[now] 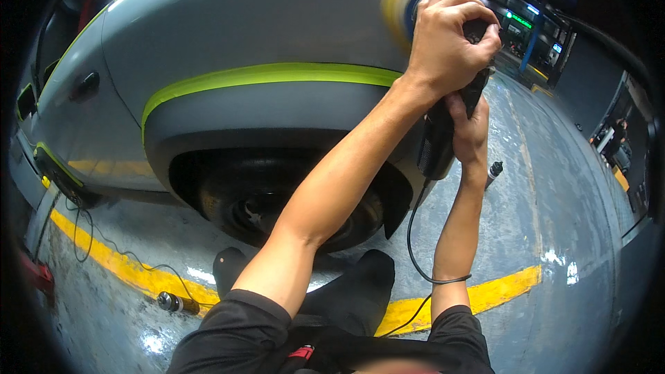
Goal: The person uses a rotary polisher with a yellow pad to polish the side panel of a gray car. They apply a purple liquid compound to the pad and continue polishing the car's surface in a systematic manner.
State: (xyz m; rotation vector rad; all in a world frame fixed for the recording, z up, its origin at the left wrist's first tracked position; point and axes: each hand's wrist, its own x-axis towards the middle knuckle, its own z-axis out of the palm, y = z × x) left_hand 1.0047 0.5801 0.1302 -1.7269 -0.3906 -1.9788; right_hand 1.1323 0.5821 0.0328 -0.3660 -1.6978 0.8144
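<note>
My left hand (447, 41) grips the head of a black corded polishing machine (436, 140), near the top right. Lower down, my right hand (470, 130) is wrapped around the machine's body. Its yellow foam pad (397, 10) is blurred as if spinning and lies against the grey car's rear body panel (249, 21). Green masking tape (280, 72) runs along the upper edge of the wheel-arch trim (249, 104). The power cord (410, 234) hangs from the machine and passes across my right forearm. Parts of the fingers and the machine's head are hidden.
Below the arch is the car's wheel (291, 218). One bottle (179, 303) lies on the floor at lower left by a cable (135, 257); another bottle (494, 172) is beyond my right forearm. A yellow floor line (499, 288) crosses beneath me. A person (618, 140) is at far right.
</note>
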